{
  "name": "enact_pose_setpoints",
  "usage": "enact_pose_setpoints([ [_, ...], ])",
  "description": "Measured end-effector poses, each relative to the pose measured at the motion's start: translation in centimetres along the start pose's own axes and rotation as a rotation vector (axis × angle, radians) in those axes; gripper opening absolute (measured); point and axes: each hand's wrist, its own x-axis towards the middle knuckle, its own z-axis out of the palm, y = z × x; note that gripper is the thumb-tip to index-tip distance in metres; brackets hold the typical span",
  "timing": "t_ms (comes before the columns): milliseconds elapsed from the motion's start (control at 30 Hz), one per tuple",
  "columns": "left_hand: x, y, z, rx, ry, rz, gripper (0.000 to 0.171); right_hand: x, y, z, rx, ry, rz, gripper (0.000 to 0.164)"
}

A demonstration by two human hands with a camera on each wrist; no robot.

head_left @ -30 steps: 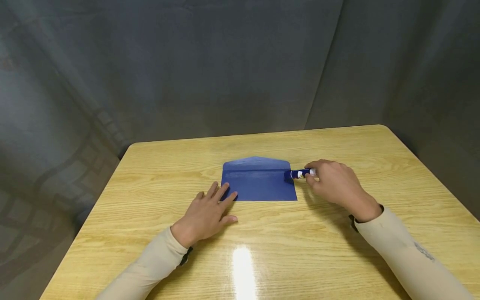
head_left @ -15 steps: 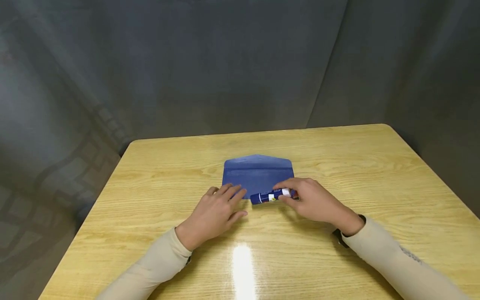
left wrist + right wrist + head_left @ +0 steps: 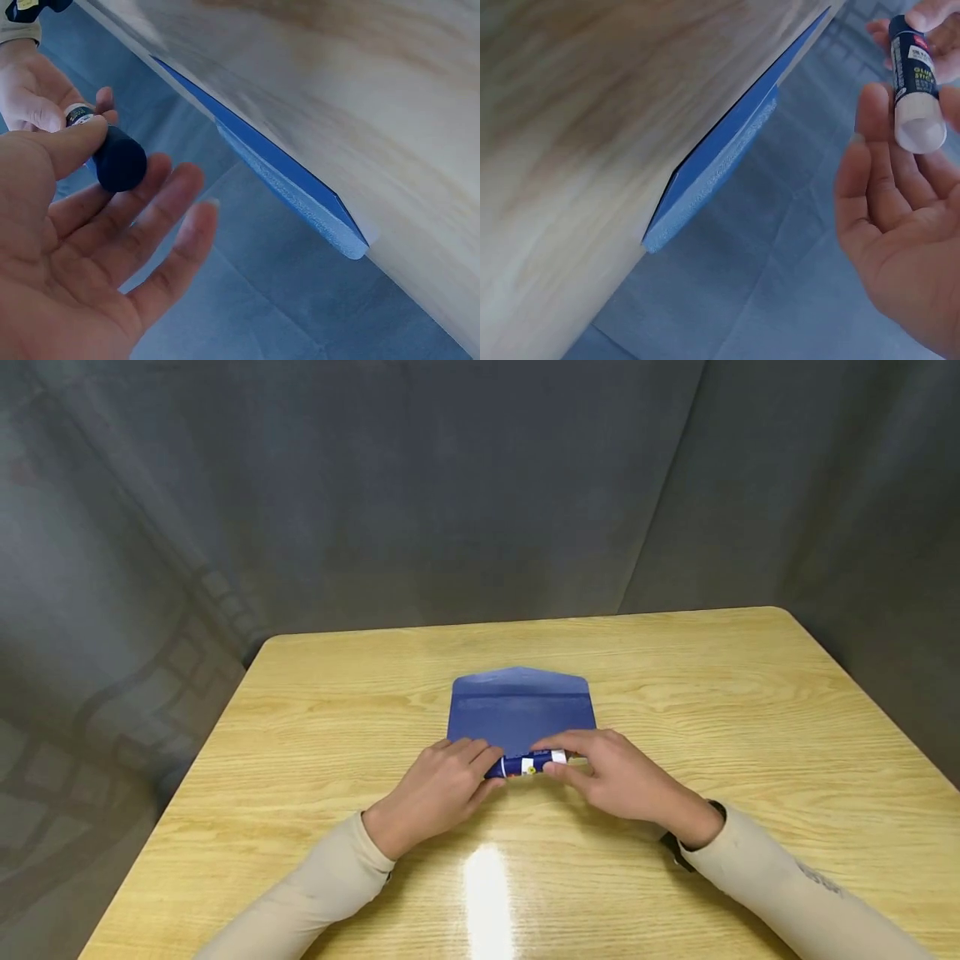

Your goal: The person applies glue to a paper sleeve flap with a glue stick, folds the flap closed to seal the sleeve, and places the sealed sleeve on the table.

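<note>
Both hands hold a blue glue stick point(image 3: 527, 765) level, just above the near edge of a blue envelope point(image 3: 520, 717). My left hand point(image 3: 438, 785) grips the dark cap point(image 3: 122, 161) with thumb and forefinger; its other fingers are spread loosely in the left wrist view. At the opposite end, my right hand point(image 3: 622, 777) pinches the tube near its white base point(image 3: 920, 124). "Glue stick" is readable on the label point(image 3: 916, 64) in the right wrist view. The envelope lies flat with its pointed flap point(image 3: 520, 679) unfolded toward the far side.
The wooden table point(image 3: 360, 685) has rounded far corners. A dark grey curtain point(image 3: 450, 493) hangs behind it and along the sides. Light glares off the tabletop between the forearms.
My right hand has brought the glue stick from the envelope's right side leftward and nearer. My left hand has left the envelope's corner and taken hold of the cap end.
</note>
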Motion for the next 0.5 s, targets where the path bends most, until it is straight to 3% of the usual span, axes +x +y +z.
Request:
enact_pose_setpoints([
  [233,0.15,0.12,-0.12,-0.05,0.018,0.018,0.031,-0.25,-0.25,0.36,-0.096,0.019,-0.03,0.039],
  [500,0.19,0.02,-0.14,-0.132,0.071,0.061,0.03,-0.37,-0.07,0.64,-0.18,0.104,-0.122,0.037],
])
